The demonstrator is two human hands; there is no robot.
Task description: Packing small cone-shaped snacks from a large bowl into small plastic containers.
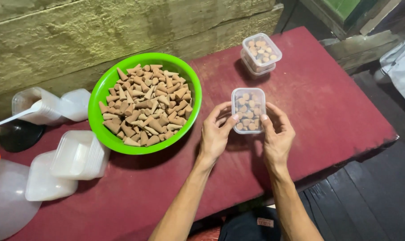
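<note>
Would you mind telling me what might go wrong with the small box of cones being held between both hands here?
The small clear box is pinched only by the fingertips of the left hand and right hand; it could slip and spill its cones. The stacked filled boxes sit close beyond and might be knocked. The green bowl is heaped, so cones may roll out if nudged.

Your left hand [216, 134] and right hand [277, 134] press their thumbs on the lid of a small clear box [248, 110] of brown cones, resting on the red bench [327, 107]. At nine o'clock from it sits a green bowl [105, 85] heaped with cones; at one o'clock, two stacked filled boxes [261, 53]. Empty tubs [77, 156] lie at eight o'clock.
</note>
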